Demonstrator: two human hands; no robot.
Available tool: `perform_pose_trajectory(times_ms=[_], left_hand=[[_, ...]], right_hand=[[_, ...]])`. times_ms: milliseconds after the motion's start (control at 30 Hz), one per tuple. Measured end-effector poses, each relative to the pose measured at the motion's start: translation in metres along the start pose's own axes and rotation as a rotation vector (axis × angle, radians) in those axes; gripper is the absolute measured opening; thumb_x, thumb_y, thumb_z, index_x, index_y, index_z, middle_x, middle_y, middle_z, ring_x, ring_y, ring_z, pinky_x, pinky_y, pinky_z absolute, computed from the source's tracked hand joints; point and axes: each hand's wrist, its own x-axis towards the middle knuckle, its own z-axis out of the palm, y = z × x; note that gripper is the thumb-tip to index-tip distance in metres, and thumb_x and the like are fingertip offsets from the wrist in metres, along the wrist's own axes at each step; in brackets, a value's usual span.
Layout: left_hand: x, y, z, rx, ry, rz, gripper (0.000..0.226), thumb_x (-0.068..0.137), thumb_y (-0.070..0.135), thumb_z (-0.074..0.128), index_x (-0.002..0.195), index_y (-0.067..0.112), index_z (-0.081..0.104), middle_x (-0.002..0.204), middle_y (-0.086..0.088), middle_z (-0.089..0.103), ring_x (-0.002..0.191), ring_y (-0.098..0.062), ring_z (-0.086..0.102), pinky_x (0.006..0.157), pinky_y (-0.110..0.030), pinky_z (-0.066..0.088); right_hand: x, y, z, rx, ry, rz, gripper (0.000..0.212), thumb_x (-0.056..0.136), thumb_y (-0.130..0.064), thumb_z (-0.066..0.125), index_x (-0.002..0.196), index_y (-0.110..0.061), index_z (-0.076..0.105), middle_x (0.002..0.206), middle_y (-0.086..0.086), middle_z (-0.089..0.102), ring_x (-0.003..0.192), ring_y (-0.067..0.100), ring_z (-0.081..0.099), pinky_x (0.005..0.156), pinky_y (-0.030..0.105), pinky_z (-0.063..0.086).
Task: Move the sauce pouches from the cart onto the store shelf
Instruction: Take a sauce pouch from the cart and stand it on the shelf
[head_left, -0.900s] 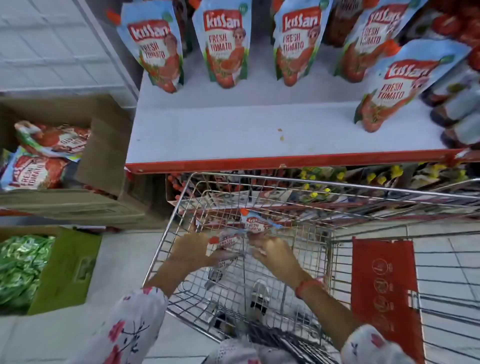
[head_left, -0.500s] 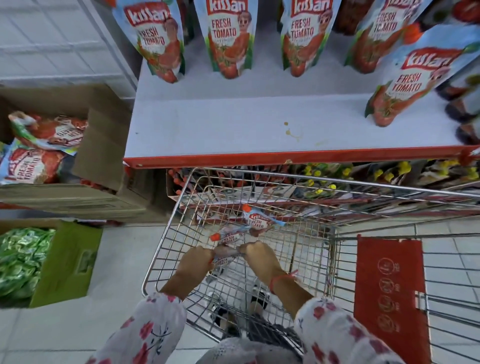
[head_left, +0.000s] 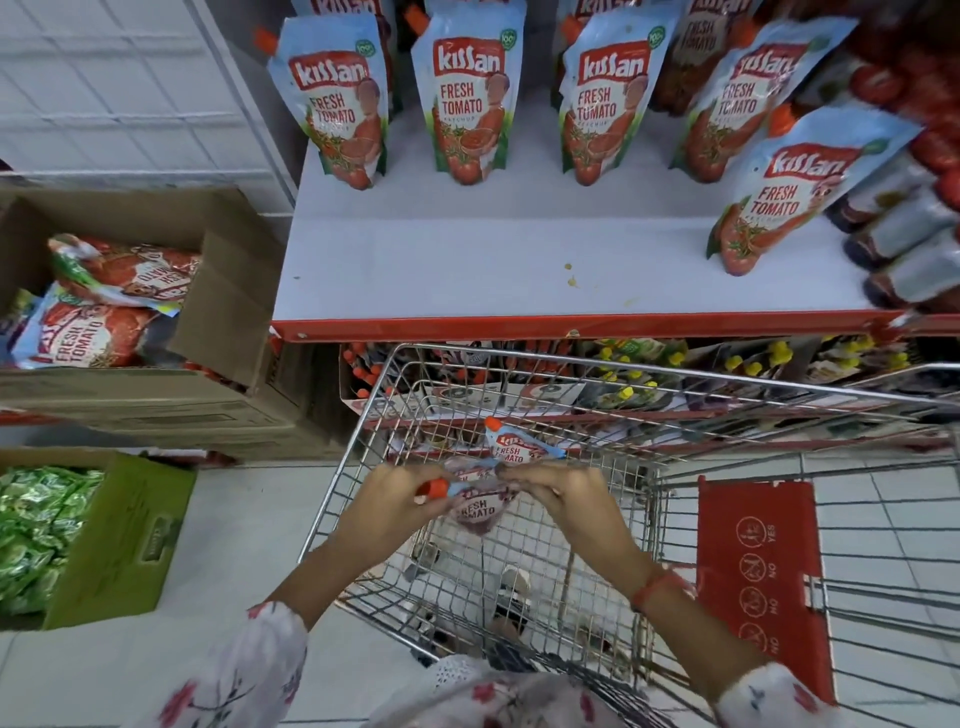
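1. Head camera, looking down: both hands are inside the wire cart (head_left: 363, 431), low in the picture, and the shelf (head_left: 519, 270) lies straight ahead of them and above, beyond the cart's far rim.
2. The left hand (head_left: 387, 512) pinches the red-capped end of a pouch (head_left: 478, 512); that pouch lies crosswise between the hands, cap toward the left hand, body hanging toward the cart floor.
3. The right hand (head_left: 563, 493) is closed on the other end of this pouch, and a second pouch (head_left: 514, 449) sits just above its fingers, cap pointing toward the shelf. Whether the right hand holds both cannot be told.
4. Neither hand is clearly nearer the shelf; the bare strip along the shelf's red front edge is right beyond the cart, so the move would be forward and up.
5. Count: two pouches at the hands; six of the blue tomato pouches stand upright on the shelf, five in a back row, one nearer the front at the shelf's right end.
6. Left of the shelf, an open cardboard box (head_left: 218, 312) holds at least two more pouches lying flat.
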Motion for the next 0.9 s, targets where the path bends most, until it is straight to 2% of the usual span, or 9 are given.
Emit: perform_pose_trajectory(times_ms=[100,233,333,400,533,633,733,800,900], left_hand=[[0.003,0.027,-0.023,-0.061,0.107,0.096,0.03,0.076,0.024,0.075,0.104,0.015,0.071,0.084,0.004,0.076,0.063,-0.003,0.068,0.061,-0.015,0.057],[0.011,0.067,-0.056,-0.154,0.219,0.197,0.029,0.073,0.021,0.077,0.101,0.013,0.072,0.087,0.003,0.077,0.071,0.001,0.071,0.064,-0.015,0.059],[0.021,0.093,-0.079,-0.229,0.257,0.249,0.028,0.073,0.02,0.077,0.099,0.012,0.072,0.091,0.003,0.077,0.081,-0.002,0.072,0.069,-0.017,0.06],[0.032,0.109,-0.092,-0.305,0.271,0.271,0.028,0.073,0.021,0.076,0.099,0.013,0.072,0.094,0.001,0.077,0.086,-0.003,0.072,0.078,-0.021,0.06],[0.058,0.135,-0.11,-0.354,0.316,0.297,0.025,0.072,0.02,0.078,0.096,0.015,0.072,0.087,0.0,0.077,0.086,-0.002,0.072,0.086,-0.022,0.058],[0.086,0.157,-0.123,-0.295,0.375,0.374,0.025,0.071,0.02,0.079,0.093,0.011,0.072,0.084,-0.002,0.076,0.079,-0.004,0.072,0.08,-0.022,0.059],[0.117,0.176,-0.133,-0.231,0.419,0.428,0.025,0.073,0.022,0.079,0.092,0.009,0.07,0.084,-0.006,0.076,0.077,-0.011,0.073,0.076,-0.023,0.06],[0.139,0.187,-0.136,-0.182,0.435,0.436,0.024,0.074,0.023,0.078,0.092,0.009,0.069,0.086,-0.009,0.077,0.076,-0.015,0.073,0.074,-0.028,0.06],[0.172,0.197,-0.138,-0.124,0.443,0.415,0.025,0.074,0.024,0.078,0.09,0.006,0.069,0.089,-0.012,0.076,0.078,-0.02,0.072,0.074,-0.04,0.061]], right_hand=[[0.0,-0.017,-0.033,0.025,0.115,-0.025,0.028,0.084,-0.002,0.067,0.104,-0.02,0.072,0.101,0.001,0.076,0.088,0.006,0.068,0.08,0.017,0.056],[0.003,-0.039,-0.078,0.092,0.247,-0.072,0.027,0.082,0.0,0.068,0.101,-0.018,0.073,0.098,-0.002,0.075,0.091,0.003,0.068,0.08,0.018,0.058],[0.007,-0.055,-0.108,0.162,0.337,-0.11,0.019,0.081,-0.013,0.068,0.098,-0.02,0.074,0.095,-0.01,0.073,0.092,-0.001,0.067,0.08,0.013,0.055],[0.012,-0.063,-0.128,0.168,0.375,-0.154,0.019,0.079,-0.022,0.066,0.095,-0.018,0.075,0.093,-0.008,0.074,0.09,-0.001,0.068,0.08,0.011,0.054],[0.029,-0.069,-0.166,0.109,0.459,-0.197,0.015,0.077,-0.017,0.071,0.09,-0.013,0.077,0.089,-0.005,0.076,0.084,0.002,0.07,0.077,0.013,0.055],[0.048,-0.071,-0.199,-0.006,0.538,-0.227,0.012,0.077,-0.01,0.074,0.089,-0.009,0.077,0.086,-0.001,0.075,0.079,0.004,0.068,0.073,0.01,0.054],[0.068,-0.069,-0.23,-0.189,0.595,-0.255,0.013,0.077,-0.013,0.076,0.089,-0.007,0.077,0.081,0.007,0.077,0.063,0.005,0.062,0.065,0.01,0.052],[0.082,-0.065,-0.247,-0.247,0.622,-0.253,0.013,0.078,-0.014,0.075,0.089,-0.007,0.077,0.078,0.011,0.077,0.061,0.008,0.059,0.062,0.016,0.051],[0.106,-0.054,-0.266,-0.285,0.632,-0.215,0.016,0.08,-0.017,0.074,0.092,-0.007,0.076,0.084,0.013,0.077,0.069,0.021,0.066,0.07,0.037,0.058]])
